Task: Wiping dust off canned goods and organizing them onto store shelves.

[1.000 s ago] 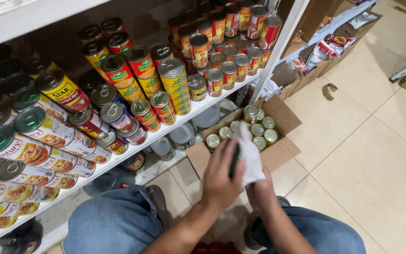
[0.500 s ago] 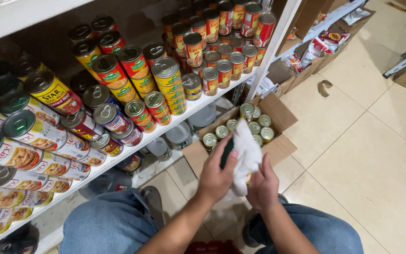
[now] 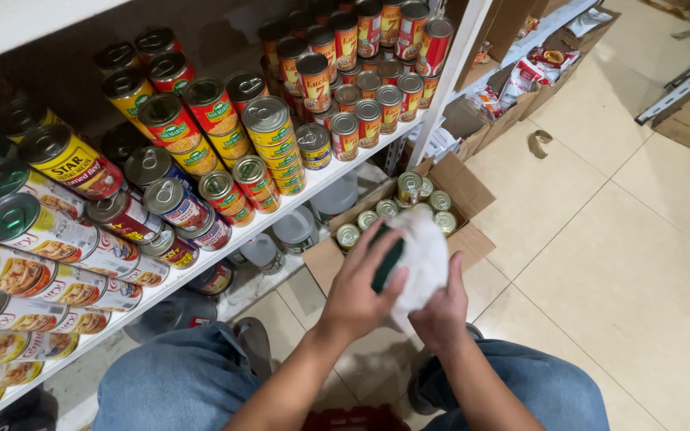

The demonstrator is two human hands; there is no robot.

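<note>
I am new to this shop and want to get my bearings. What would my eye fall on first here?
First, the two hands at the centre bottom: the left hand holds a dark green can while the right hand presses a white cloth around it. Just behind them an open cardboard box of cans sits on the tiled floor. To the left, white shelves are packed with colourful cans.

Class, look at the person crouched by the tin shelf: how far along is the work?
Done: the shelf already holds many tins in rows and stacks. In hand: the left hand grips a green tin while the right hand holds a white cloth against it. Left: several tins sit in the open box on the floor.
</note>
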